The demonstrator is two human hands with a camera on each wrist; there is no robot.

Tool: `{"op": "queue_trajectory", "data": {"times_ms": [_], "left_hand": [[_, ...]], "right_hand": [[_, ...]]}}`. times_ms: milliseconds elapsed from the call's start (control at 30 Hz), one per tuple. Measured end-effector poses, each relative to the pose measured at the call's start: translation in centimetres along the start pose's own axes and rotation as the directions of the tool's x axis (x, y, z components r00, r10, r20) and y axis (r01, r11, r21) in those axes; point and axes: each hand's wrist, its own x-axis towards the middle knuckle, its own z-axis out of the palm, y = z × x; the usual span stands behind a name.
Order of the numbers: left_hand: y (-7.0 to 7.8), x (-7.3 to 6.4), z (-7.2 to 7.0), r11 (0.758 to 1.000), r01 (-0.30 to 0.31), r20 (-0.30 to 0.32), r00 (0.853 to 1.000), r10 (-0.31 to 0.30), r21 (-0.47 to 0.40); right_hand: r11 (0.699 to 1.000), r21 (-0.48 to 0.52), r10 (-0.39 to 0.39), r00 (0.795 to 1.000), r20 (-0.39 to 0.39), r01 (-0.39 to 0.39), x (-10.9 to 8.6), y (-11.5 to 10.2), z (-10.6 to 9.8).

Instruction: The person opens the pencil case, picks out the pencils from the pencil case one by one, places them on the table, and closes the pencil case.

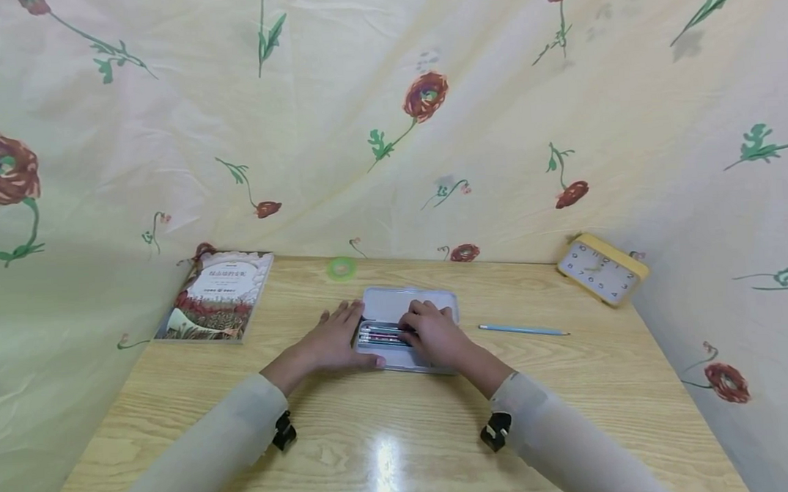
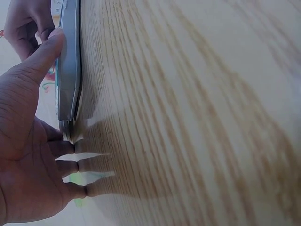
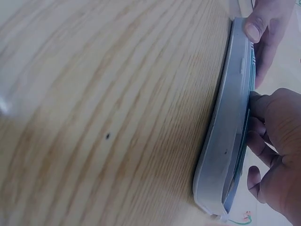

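A pale grey pencil case (image 1: 408, 358) lies open on the table, its lid (image 1: 391, 303) tipped back toward the wall. Several pencils (image 1: 379, 335) lie lengthwise inside it. My left hand (image 1: 335, 340) spreads around the case's left end, thumb on the front rim and fingers straight along the left side; in the left wrist view those fingertips touch the table. Over the middle of the case, my right hand (image 1: 434, 334) has its fingers bent down into it, thumb and forefinger pinching at a pencil. The right fingertips are partly hidden by the case wall in the right wrist view.
A light blue pencil (image 1: 523, 330) lies on the table right of the case. A yellow alarm clock (image 1: 603, 268) stands at the back right, a book (image 1: 218, 298) lies at the back left. Behind the case is a green ring (image 1: 341, 269); flowered cloth (image 1: 336, 131) hangs behind.
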Motion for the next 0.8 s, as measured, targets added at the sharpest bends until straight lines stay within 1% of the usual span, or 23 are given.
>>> {"op": "queue_trajectory", "data": {"times_ms": [100,133,200,300,400,600,700,800], "left_hand": [[0.1,-0.1,0.0,1.000,0.002,0.000,1.000,-0.002,0.003],[0.1,-0.1,0.0,1.000,0.004,0.000,1.000,-0.004,0.004],[0.2,-0.1,0.0,1.000,0.005,0.000,1.000,-0.005,0.008],[0.1,-0.1,0.1,1.000,0.005,-0.002,1.000,-0.005,0.010],[0.0,-0.1,0.1,1.000,0.004,-0.004,1.000,-0.004,0.007],[0.0,-0.1,0.0,1.000,0.001,0.000,1.000,-0.001,0.007],[0.0,-0.1,-0.1,1.000,0.001,0.004,1.000,-0.001,0.004],[0.0,-0.1,-0.1,1.000,0.002,0.007,1.000,-0.002,0.002]], "right_hand": [[1.000,0.013,-0.014,1.000,-0.015,0.014,0.2,0.2,0.4],[1.000,0.030,0.000,1.000,0.002,0.000,0.2,-0.2,-0.1],[1.000,0.019,0.014,1.000,0.017,-0.014,0.4,-0.4,-0.1],[0.999,0.004,0.036,0.998,0.046,-0.036,0.5,-1.3,-0.9],[1.000,-0.011,0.024,0.999,0.035,-0.024,0.5,-1.4,-0.8],[1.000,0.007,0.005,1.000,0.014,-0.005,0.8,-1.4,-0.4],[0.999,0.034,0.035,0.999,0.033,-0.036,1.0,-1.4,-0.6],[0.992,0.087,0.081,0.994,0.077,-0.088,1.3,-1.3,-1.0]]}}
